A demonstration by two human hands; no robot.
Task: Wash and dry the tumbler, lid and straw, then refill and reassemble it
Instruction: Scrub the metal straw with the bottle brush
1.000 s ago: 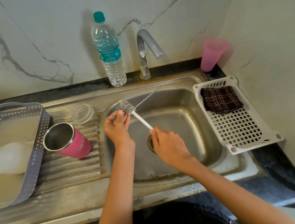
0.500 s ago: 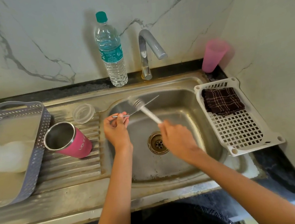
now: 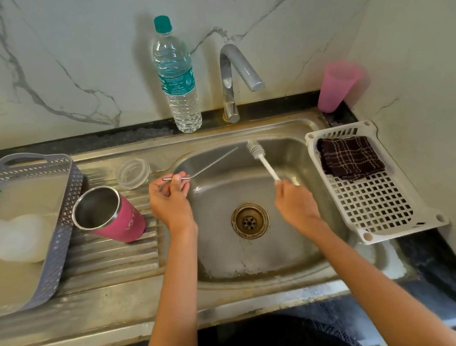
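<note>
While the left hand (image 3: 170, 201) pinches the straw (image 3: 212, 163), shaft pointing to two o'clock, the right hand (image 3: 295, 202) grips the brush (image 3: 264, 163) just beyond its tip.

left grip (image 3: 170, 198) pinching, right grip (image 3: 292, 199) clenched — held well apart

Dull steel sink (image 3: 256, 258) (stained), clear plastic lid (image 3: 133, 173), metal straw (image 3: 209, 165)
</note>
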